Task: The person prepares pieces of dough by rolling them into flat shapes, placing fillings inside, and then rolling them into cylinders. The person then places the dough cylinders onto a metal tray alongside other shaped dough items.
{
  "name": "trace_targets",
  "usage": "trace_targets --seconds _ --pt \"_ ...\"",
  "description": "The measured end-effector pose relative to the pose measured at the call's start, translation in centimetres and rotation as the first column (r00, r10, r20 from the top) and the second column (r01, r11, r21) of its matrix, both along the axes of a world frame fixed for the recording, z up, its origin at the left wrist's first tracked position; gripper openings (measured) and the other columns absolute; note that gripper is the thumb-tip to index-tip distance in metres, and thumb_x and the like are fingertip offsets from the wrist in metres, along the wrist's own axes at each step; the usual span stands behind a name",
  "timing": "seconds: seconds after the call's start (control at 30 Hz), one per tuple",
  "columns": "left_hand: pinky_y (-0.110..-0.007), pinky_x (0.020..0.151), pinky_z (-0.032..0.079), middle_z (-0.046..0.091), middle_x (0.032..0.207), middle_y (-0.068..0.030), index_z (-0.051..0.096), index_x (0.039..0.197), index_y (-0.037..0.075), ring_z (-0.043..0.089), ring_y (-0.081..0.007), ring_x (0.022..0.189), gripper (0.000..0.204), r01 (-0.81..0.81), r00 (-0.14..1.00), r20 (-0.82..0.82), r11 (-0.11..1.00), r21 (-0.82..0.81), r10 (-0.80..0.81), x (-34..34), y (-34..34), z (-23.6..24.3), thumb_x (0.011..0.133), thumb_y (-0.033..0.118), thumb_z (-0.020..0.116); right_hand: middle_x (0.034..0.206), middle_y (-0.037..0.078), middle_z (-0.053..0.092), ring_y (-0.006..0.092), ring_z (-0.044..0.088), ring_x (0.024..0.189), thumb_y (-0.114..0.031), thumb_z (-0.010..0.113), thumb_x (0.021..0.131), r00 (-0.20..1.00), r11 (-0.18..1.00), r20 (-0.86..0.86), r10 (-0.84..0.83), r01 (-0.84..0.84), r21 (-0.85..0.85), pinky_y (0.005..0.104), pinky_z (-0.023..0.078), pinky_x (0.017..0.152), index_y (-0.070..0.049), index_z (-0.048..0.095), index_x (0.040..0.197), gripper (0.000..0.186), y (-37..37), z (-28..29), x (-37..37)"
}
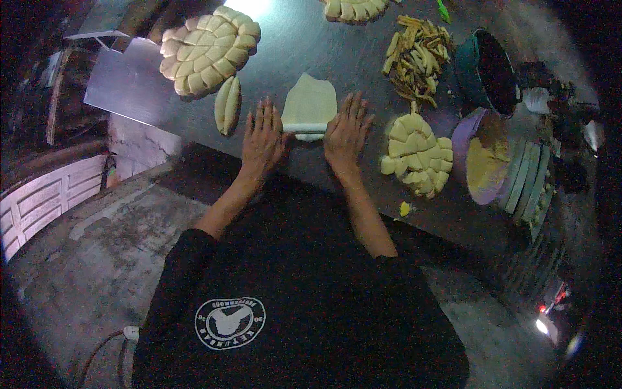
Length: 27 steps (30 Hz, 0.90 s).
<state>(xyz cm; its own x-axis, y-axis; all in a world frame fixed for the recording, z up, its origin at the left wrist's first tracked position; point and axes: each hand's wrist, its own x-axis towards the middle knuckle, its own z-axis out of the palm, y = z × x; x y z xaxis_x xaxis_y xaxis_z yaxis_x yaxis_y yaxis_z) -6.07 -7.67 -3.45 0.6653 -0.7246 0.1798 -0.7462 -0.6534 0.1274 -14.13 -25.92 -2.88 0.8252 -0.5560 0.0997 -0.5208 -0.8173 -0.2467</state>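
Two hands work palms down, neither closed around anything; the left hand (260, 141) is open and flat, its fingers stretched forward and lying near one another; the right hand (346, 135) is flat as well, its fingers slightly spread; the inner edges of both meet the ends of a pale roll (306, 128), which spans the narrow gap between them; whether it is a curled edge of dough or a separate bar, I cannot tell. The sheet (310, 100) of dough lies flat on the table (278, 55) just beyond the roll, centred between the hands, its far end tapering.

Just outside the left hand is a long piece (227, 106) of dough, creased lengthwise; beyond it sits a large cluster (210, 52) of dough lumps packed side by side; to the right of the right hand, a smaller cluster (418, 152) lies apart from it; a yellow scrap (405, 209) is near its lower end, and a heap of browned strips (418, 61) lies beyond it. Farther right stand a dark bucket (468, 68), a purple bowl (460, 146) holding yellowish meal (489, 162), and some grey-green trays (518, 178).
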Motion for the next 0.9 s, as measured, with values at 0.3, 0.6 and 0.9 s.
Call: trace_targets --seconds 0.3,0.6,0.9 --pt "-0.048 0.088 0.041 0.053 0.112 -0.0164 0.056 0.111 0.001 0.051 -0.0347 0.108 0.034 0.315 0.939 -0.072 0.926 -0.209 -0.336 6.9 -1.1 -1.5 0.09 0.028 0.058 0.158 0.028 0.017 0.0411 0.017 0.147 -0.018 0.034 0.1 0.956 0.889 0.252 0.15 -0.242 0.388 0.0536 0.014 0.119 0.004 0.02 0.152 0.058 -3.1 0.1 1.8" --pt "-0.047 0.082 0.04 0.052 0.108 -0.0141 0.058 0.11 0.005 0.05 -0.0306 0.103 0.032 -0.129 0.976 0.143 0.966 -0.223 0.164 14.7 -11.1 -1.6 0.09 0.029 0.058 0.158 0.025 0.019 0.0372 0.017 0.148 -0.029 0.032 0.101 0.998 0.998 0.054 -0.044 0.047 -0.049 0.0592 0.006 0.118 0.005 0.022 0.151 0.061 -8.1 -1.5 12.6" --pt "-0.045 0.088 0.043 0.056 0.117 -0.0116 0.054 0.117 0.008 0.054 -0.0305 0.107 0.029 -0.126 0.992 -0.048 0.858 -0.497 0.118 19.4 -14.4 1.4 0.091 0.021 0.058 0.155 0.023 0.029 0.0368 0.028 0.145 -0.027 0.04 0.101 0.904 1.0 0.427 -0.003 0.006 -0.006 0.0553 0.014 0.118 0.002 0.034 0.148 0.055 -13.3 -0.5 18.1"
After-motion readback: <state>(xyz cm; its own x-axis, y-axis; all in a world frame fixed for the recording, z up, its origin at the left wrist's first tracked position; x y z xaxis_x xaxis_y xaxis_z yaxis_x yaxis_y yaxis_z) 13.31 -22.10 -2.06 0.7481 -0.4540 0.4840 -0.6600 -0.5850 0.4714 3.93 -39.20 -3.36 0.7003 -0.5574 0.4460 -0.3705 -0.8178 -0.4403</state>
